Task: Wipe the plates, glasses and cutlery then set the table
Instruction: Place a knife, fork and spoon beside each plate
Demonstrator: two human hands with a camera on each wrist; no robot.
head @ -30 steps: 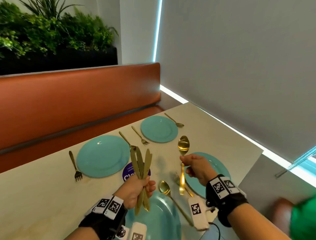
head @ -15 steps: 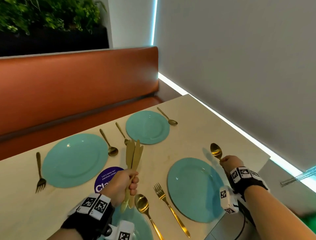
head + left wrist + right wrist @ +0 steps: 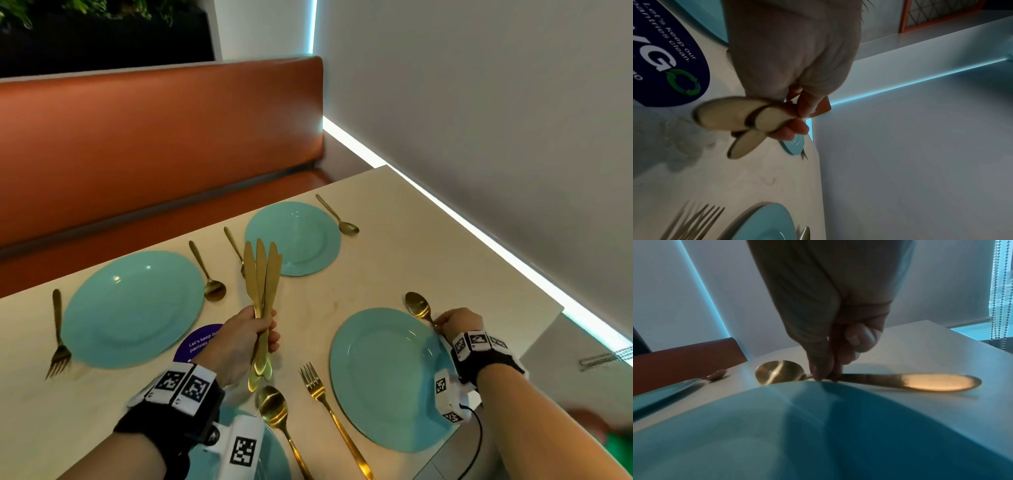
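My left hand (image 3: 248, 337) grips a bunch of gold knives (image 3: 262, 274) upright above the table's middle; their handle ends (image 3: 731, 116) show below the fingers in the left wrist view. My right hand (image 3: 457, 323) pinches the neck of a gold spoon (image 3: 416, 305) that lies flat on the table just right of the near right teal plate (image 3: 387, 377). In the right wrist view the spoon (image 3: 900, 381) rests on the table beyond the plate rim (image 3: 777, 394), my fingertips (image 3: 822, 374) on it.
Two more teal plates (image 3: 133, 308) (image 3: 294, 238) lie at the far side, each with a gold fork and spoon beside it. A fork (image 3: 329, 407) and spoon (image 3: 274, 407) lie near me, by a fourth plate (image 3: 274, 459). A purple sticker (image 3: 200, 342) marks the table. An orange bench (image 3: 154, 137) stands behind.
My right hand carried the spoon from above the table's middle to the right of the near plate and lowered it flat onto the table. The left hand kept hold of the knives.
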